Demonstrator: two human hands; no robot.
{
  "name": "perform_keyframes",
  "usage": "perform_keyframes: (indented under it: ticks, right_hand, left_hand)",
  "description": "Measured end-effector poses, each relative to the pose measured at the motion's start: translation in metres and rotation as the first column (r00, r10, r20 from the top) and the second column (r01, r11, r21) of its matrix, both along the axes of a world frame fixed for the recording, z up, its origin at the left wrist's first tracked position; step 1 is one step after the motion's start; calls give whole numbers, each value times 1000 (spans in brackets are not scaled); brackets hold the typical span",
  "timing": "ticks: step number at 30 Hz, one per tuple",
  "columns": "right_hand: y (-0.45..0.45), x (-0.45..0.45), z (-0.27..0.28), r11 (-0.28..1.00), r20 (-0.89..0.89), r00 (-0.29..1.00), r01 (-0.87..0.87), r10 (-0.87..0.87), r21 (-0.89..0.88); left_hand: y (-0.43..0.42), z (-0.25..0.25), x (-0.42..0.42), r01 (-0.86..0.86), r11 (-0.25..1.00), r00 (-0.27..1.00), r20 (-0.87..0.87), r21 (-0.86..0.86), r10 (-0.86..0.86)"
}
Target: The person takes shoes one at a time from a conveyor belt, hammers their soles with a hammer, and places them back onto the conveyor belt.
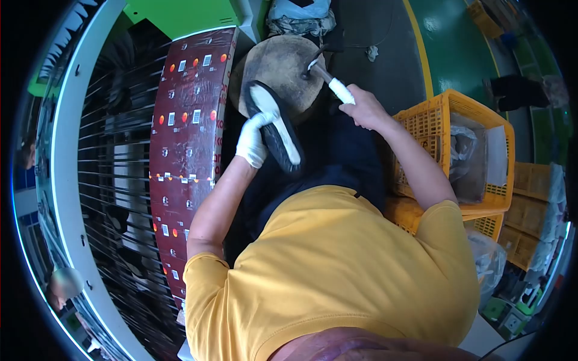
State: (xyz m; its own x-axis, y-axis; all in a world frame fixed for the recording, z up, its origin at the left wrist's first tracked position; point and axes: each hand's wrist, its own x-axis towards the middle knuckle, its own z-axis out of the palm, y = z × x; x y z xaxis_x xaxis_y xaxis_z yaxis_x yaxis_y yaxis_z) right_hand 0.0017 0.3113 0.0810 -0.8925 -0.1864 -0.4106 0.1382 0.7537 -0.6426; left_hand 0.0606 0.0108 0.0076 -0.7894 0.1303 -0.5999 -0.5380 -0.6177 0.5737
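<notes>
A black shoe with a white inside or sole strip (283, 137) is in my left hand (253, 139), which wears a white glove and wraps round the shoe's middle. The shoe lies tilted over the near edge of a round wooden block (274, 63). My bare right hand (365, 107) is closed round the white-wrapped handle of a hammer (341, 90). The hammer's metal head is above the right side of the block, apart from the shoe.
A dark red patterned box (191, 114) stands to the left, beside a rack of dark rods (111, 162). Yellow crates (448, 150) stand at the right. Bagged material (300, 18) lies beyond the block. Another person (521, 91) is far right.
</notes>
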Motion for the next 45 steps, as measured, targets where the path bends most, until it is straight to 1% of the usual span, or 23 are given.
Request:
perform_keyframes:
  ticks: [1, 3, 4, 5, 7, 9, 11, 15, 18, 19, 21, 24, 25, 27, 28, 31, 33, 36, 37, 39, 40, 43, 45]
  right_hand:
    - [-1, 1, 12, 996, 78, 994, 80, -77, -41]
    - [-2, 3, 13, 990, 39, 994, 102, -99, -95]
    - [-6, 5, 12, 985, -198, 977, 47, -80, -167]
    - [-10, 7, 11, 974, -426, 902, -22, -78, -225]
    - [-24, 17, 8, 977, -530, 845, -45, -75, -211]
    - [-36, 27, -14, 987, -557, 830, -101, 14, -125]
    - [-38, 33, -31, 970, -415, 877, -236, 241, 65]
    - [-38, 45, -60, 981, -417, 893, -193, 170, -13]
    - [-37, 50, -83, 984, -417, 898, -174, 141, -42]
    - [-38, 53, -92, 985, -408, 902, -170, 139, -40]
    - [-42, 56, -113, 987, -417, 903, -144, 101, -75]
    - [-49, 57, -124, 987, -428, 902, -109, 49, -117]
    - [-50, 58, -124, 988, -426, 904, -95, 33, -125]
    - [-51, 58, -126, 987, -430, 903, -89, 22, -137]
    - [-52, 56, -127, 984, -433, 901, -81, 4, -158]
    - [-54, 53, -125, 973, -466, 884, -85, -26, -216]
    - [-52, 41, -116, 964, -472, 880, -84, -47, -252]
    - [-49, 22, -85, 947, -498, 862, -72, -99, -312]
    - [-49, 18, -73, 940, -526, 841, -70, -125, -334]
    - [-49, 17, -57, 947, -567, 815, -77, -122, -313]
    - [-49, 17, -54, 948, -596, 795, -92, -115, -306]
    - [-50, 29, -58, 960, -605, 794, -126, -54, -250]
    - [-51, 37, -70, 971, -583, 813, -129, -12, -200]
  left_hand:
    - [3, 16, -6, -98, 995, 993, -73, -6, 97]
    - [-4, 7, -26, -287, 957, 919, -270, 41, 287]
    - [-4, 11, -31, -340, 940, 865, -380, 34, 327]
    - [-4, 13, -34, -390, 920, 798, -486, 34, 357]
    - [-1, 6, -32, -454, 890, 732, -592, -52, 339]
    - [-3, -9, -29, -499, 866, 725, -565, -36, 394]
    - [1, -8, -16, -484, 873, 750, -544, -63, 376]
    - [-4, -12, 20, -395, 899, 847, -453, -188, 278]
    - [-17, -3, 29, -280, 959, 871, -410, 40, 272]
    - [-24, 1, 27, -283, 951, 900, -308, 128, 309]
    - [-25, 19, 16, -335, 933, 916, -186, 129, 355]
    - [-19, 38, -4, -371, 929, 926, -69, 7, 371]
    - [-20, 36, -9, -374, 927, 925, -66, 11, 374]
    - [-31, 28, -23, -305, 950, 951, -67, -65, 301]
    - [-35, 31, -30, -295, 956, 955, -36, 7, 295]
    - [-33, 41, -33, -391, 917, 919, 19, -74, 393]
    - [-29, 44, -32, -428, 903, 904, -15, -51, 427]
    - [-26, 41, -26, -469, 837, 824, -203, 282, 530]
    - [-22, 40, -22, -464, 840, 827, -202, 280, 524]
    - [-15, 37, -12, -492, 838, 694, -476, 235, 540]
    - [-8, 42, -7, -527, 832, 669, -519, 173, 532]
    - [-3, 29, 11, -560, 825, 656, -566, 78, 499]
    - [2, 23, 26, -537, 844, 710, -546, -10, 445]
